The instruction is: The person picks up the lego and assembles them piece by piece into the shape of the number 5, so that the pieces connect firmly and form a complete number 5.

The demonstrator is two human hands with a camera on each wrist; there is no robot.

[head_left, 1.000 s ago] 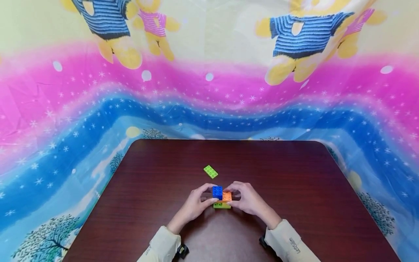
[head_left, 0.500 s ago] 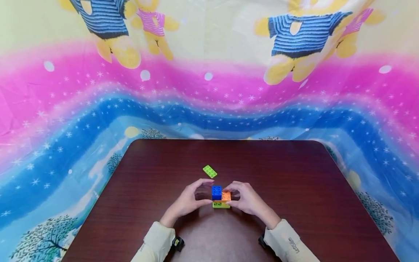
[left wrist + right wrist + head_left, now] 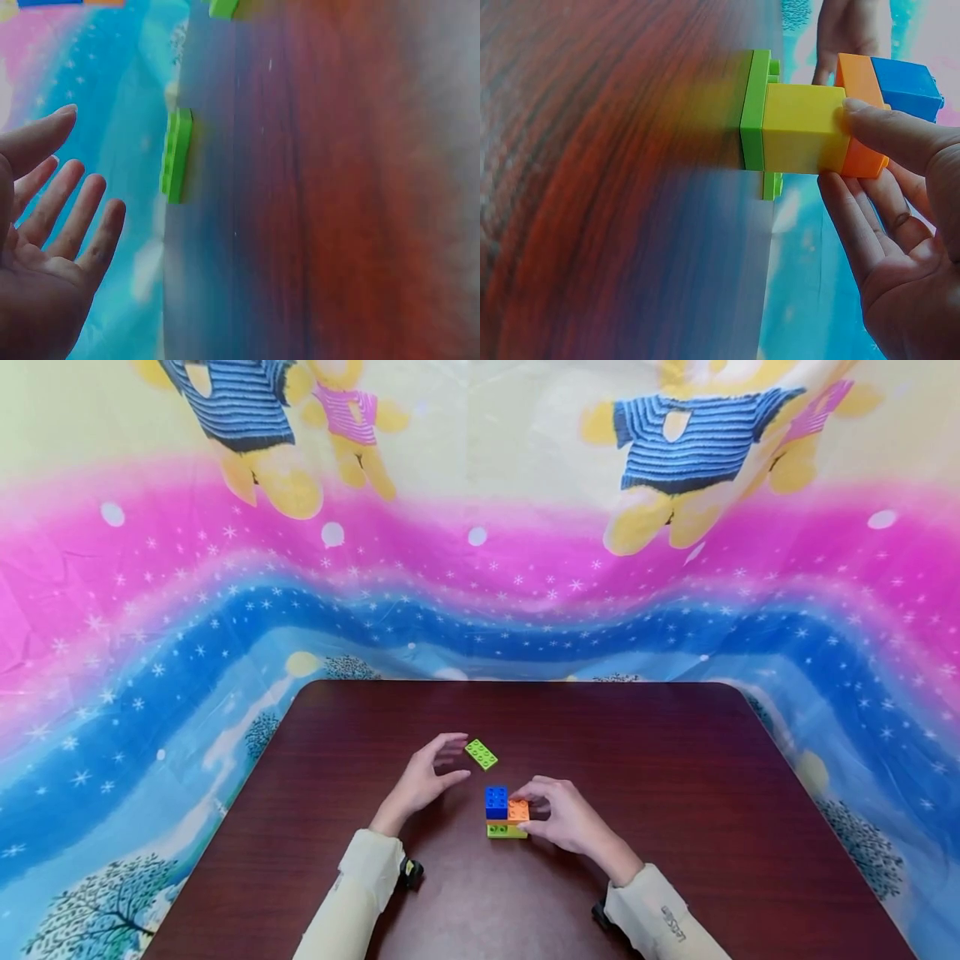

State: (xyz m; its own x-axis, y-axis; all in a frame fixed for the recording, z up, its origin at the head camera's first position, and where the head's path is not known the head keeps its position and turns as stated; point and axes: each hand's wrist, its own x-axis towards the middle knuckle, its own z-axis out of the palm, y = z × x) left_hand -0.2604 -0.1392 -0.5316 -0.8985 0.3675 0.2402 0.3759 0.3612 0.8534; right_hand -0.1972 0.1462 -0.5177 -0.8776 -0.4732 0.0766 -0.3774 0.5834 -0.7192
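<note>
My right hand (image 3: 572, 817) pinches a small stack of toy building bricks between thumb and fingers, near where its yellow brick (image 3: 802, 129) meets the orange brick (image 3: 861, 112). At the bottom of the stack is a green plate (image 3: 507, 832) on the table; a blue brick (image 3: 497, 802) sits on top, at the left end of the orange one. My left hand (image 3: 422, 781) is held with fingers spread and nothing in it. Just right of its fingertips lies a loose light-green studded plate (image 3: 482, 754), not touched. In the left wrist view that loose plate (image 3: 177, 156) stands apart from the fingers.
A dark red-brown wooden table (image 3: 637, 743) with rounded far corners carries the bricks. Behind and beside it hangs a patterned cloth (image 3: 480, 568) in pink and blue. Both sleeves have black wrist straps.
My left hand has let go of the stack and moved away, up and left, to beside the loose green plate. My right hand stays on the stack, which has hardly moved.
</note>
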